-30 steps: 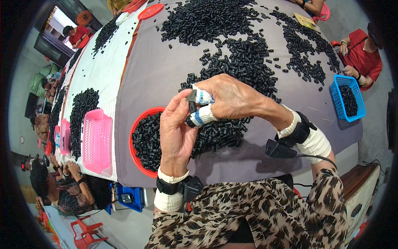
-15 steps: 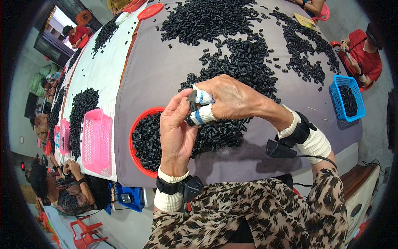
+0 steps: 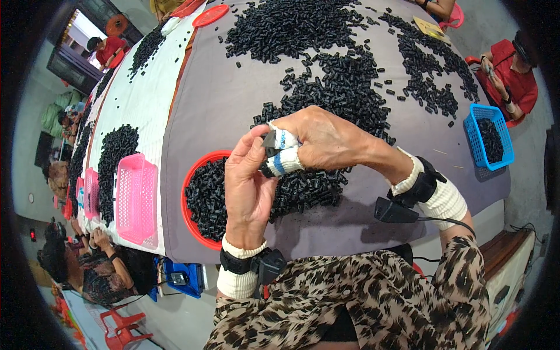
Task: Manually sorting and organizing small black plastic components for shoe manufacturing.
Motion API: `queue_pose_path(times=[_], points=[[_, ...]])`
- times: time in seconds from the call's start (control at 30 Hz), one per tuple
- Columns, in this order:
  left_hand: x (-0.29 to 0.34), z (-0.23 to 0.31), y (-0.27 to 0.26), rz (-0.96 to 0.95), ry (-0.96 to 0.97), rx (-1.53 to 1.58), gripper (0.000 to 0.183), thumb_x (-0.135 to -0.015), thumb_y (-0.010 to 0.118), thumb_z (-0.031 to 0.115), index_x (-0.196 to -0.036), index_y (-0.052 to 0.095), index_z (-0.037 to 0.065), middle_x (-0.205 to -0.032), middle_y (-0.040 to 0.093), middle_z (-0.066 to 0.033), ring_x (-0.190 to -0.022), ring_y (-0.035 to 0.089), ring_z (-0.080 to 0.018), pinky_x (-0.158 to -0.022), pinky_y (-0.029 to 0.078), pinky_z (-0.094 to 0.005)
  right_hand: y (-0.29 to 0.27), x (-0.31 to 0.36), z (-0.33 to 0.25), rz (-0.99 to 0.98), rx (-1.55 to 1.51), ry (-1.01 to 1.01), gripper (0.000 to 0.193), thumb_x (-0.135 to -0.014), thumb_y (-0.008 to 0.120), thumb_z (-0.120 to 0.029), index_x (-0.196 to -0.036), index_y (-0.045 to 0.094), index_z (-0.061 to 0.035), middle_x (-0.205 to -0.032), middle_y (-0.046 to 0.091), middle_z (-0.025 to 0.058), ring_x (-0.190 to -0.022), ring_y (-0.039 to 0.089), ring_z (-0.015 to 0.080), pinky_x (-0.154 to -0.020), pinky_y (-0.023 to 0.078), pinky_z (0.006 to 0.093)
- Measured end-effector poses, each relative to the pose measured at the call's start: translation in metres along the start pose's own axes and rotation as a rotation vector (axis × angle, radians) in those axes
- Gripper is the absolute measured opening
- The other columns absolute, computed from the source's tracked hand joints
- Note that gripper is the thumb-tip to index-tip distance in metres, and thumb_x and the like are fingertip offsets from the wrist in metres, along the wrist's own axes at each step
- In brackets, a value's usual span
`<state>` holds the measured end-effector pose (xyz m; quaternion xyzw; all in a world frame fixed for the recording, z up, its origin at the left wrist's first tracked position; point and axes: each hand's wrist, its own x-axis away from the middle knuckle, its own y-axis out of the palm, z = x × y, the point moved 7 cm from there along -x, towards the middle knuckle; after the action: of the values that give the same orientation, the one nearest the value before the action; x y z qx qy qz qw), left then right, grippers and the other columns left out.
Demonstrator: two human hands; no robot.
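Observation:
My two hands meet in the middle of the view, above the table. My left hand [image 3: 249, 181] is closed, its thumb and forefinger pinching a small black piece mostly hidden by the fingers. My right hand [image 3: 329, 139] is closed against it, with white and blue wrapping [image 3: 286, 160] on its thumb and forefinger. Between its fingertips shows a small dark grey pointed blade [image 3: 269, 140], touching the pinched piece. Below and left, partly behind my left hand, stands a red round basin [image 3: 188, 216] full of short black cylindrical parts [image 3: 207, 198].
A large heap of black parts [image 3: 338, 87] spreads over the grey cloth [image 3: 204, 87]. Pink baskets [image 3: 137, 198] stand to the left, a blue basket [image 3: 507, 157] to the right. Co-workers sit around the table, one in red [image 3: 516, 81] at right. A cable trails from my right wrist.
The dark blade between my fingertips has turned slightly and shows more of its face. My hands stay in nearly the same place.

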<state>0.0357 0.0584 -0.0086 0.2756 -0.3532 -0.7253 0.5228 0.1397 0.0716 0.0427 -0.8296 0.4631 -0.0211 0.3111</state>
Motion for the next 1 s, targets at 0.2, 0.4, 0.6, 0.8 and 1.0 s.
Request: queue_pose_path(times=[0.2, 0.4, 0.6, 0.8, 1.0], points=[[-0.001, -0.007, -0.004, -0.03, -0.065, 0.204, 0.024, -0.088, 0.053, 0.011, -0.108, 0.053, -0.002, -0.099, 0.058, -0.0126, -0.094, 0.057, -0.0213, -0.088, 0.047, -0.04, -0.002, 0.0, 0.0, 0.018, -0.119, 0.121, 0.025, -0.065, 0.07, -0.02, -0.073, 0.056, -0.0007, -0.065, 0.056, 0.0047, -0.059, 0.052, 0.0123, -0.055, 0.041, 0.0284], [-0.001, -0.008, -0.005, -0.059, -0.079, 0.232, 0.023, -0.089, 0.051, 0.011, -0.107, 0.053, -0.002, -0.099, 0.058, -0.0133, -0.094, 0.057, -0.0219, -0.088, 0.047, -0.0411, -0.002, -0.001, 0.001, 0.025, -0.033, 0.089, 0.028, -0.064, 0.072, -0.023, -0.073, 0.057, -0.0007, -0.066, 0.057, 0.0059, -0.059, 0.054, 0.0152, -0.055, 0.042, 0.0297], [-0.001, -0.01, -0.003, -0.074, -0.082, 0.239, 0.022, -0.09, 0.049, 0.011, -0.107, 0.053, -0.002, -0.103, 0.058, -0.0138, -0.098, 0.057, -0.0231, -0.09, 0.046, -0.0408, 0.0, -0.002, 0.003, 0.023, 0.063, 0.086, 0.029, -0.065, 0.071, -0.024, -0.073, 0.055, -0.0009, -0.064, 0.057, 0.0072, -0.057, 0.054, 0.0184, -0.054, 0.043, 0.0322], [0.0, -0.009, -0.004, -0.073, -0.077, 0.239, 0.023, -0.089, 0.05, 0.01, -0.109, 0.052, -0.001, -0.106, 0.058, -0.0134, -0.1, 0.056, -0.0237, -0.091, 0.046, -0.0398, 0.001, -0.003, 0.002, 0.024, 0.047, 0.063, 0.031, -0.066, 0.069, -0.027, -0.071, 0.053, -0.0006, -0.063, 0.056, 0.008, -0.055, 0.054, 0.0198, -0.052, 0.042, 0.0338], [0.0, -0.01, -0.005, -0.072, -0.074, 0.234, 0.024, -0.088, 0.051, 0.008, -0.11, 0.051, -0.001, -0.107, 0.057, -0.0133, -0.101, 0.056, -0.0241, -0.091, 0.045, -0.04, 0.001, -0.003, 0.001, 0.026, 0.026, 0.056, 0.029, -0.068, 0.064, -0.025, -0.071, 0.054, 0.0029, -0.06, 0.056, 0.0153, -0.053, 0.053, 0.0277, -0.054, 0.042, 0.0386]])
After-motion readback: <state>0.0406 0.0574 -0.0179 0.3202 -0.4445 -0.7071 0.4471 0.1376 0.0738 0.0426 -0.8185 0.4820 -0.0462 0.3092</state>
